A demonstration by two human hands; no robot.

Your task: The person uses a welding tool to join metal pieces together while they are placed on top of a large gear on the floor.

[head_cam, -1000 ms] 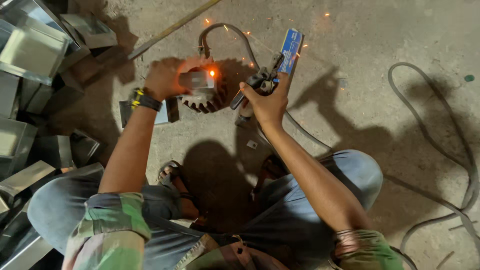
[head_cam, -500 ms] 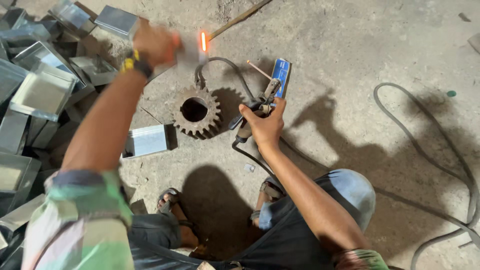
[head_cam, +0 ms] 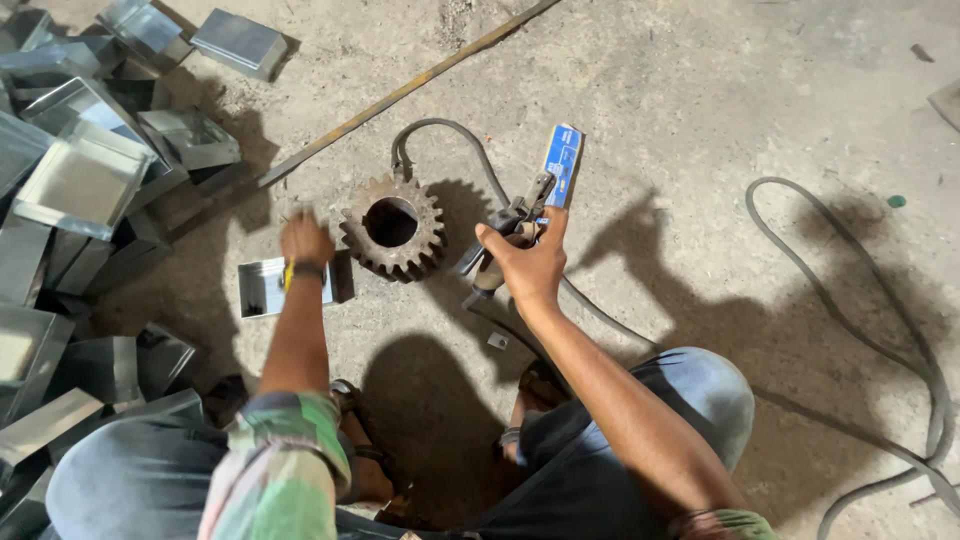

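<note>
The right hand (head_cam: 530, 262) grips a welding electrode holder (head_cam: 510, 225) mid-frame, its cable (head_cam: 470, 150) trailing clear. The blurred left hand (head_cam: 305, 240), probably empty, hovers beside the rusty gear (head_cam: 392, 225) serving as a raised rest, above a small metal tray (head_cam: 262, 287).

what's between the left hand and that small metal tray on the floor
Nothing visible. The left hand hovers right over the far edge of the small metal tray, with only bare floor around it. The gear sits just to the side, not in the way.
</note>
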